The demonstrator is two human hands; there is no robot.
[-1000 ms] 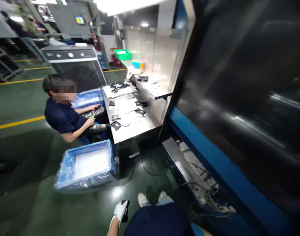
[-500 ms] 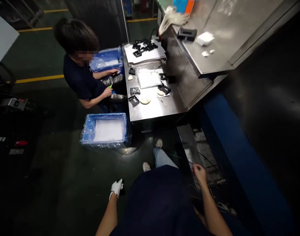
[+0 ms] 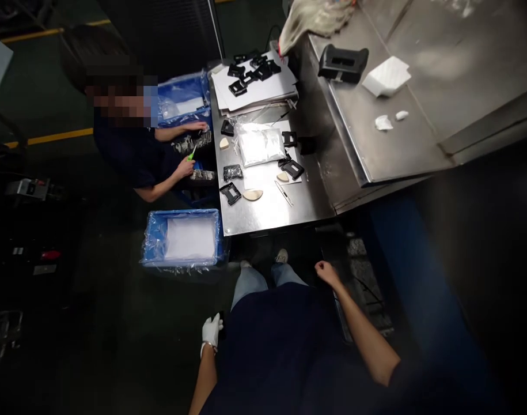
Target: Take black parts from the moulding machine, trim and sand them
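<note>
And here's the steel workbench (image 3: 310, 202), the biggest thing in play, filling the far middle, with a raised steel shelf (image 3: 423, 112) to its right. Over on the far left sits a co-worker (image 3: 116, 155). Nearer, a plastic-lined blue bin (image 3: 152, 230) stands by the bench's near left corner, white sheet inside. At the bench's far end, a stack of white paper (image 3: 228, 95) carries scattered black parts (image 3: 238, 87).

Now the hands! Near left, the gloved left hand (image 3: 211, 331) hangs low, fingers clamped on a dark piece (image 3: 222, 324) beside the body, mostly hidden by the glove. The bare right hand (image 3: 327, 272) is near right, short of the bench, fingers curled together; anything tiny between them, I can't tell. This looks like a carrying step; the next move calls, I'd judge, for a firm left grip and room past the bin.

Lettering? Pale labels (image 3: 44, 269) at far left are too small to read; no brand shows.
</note>
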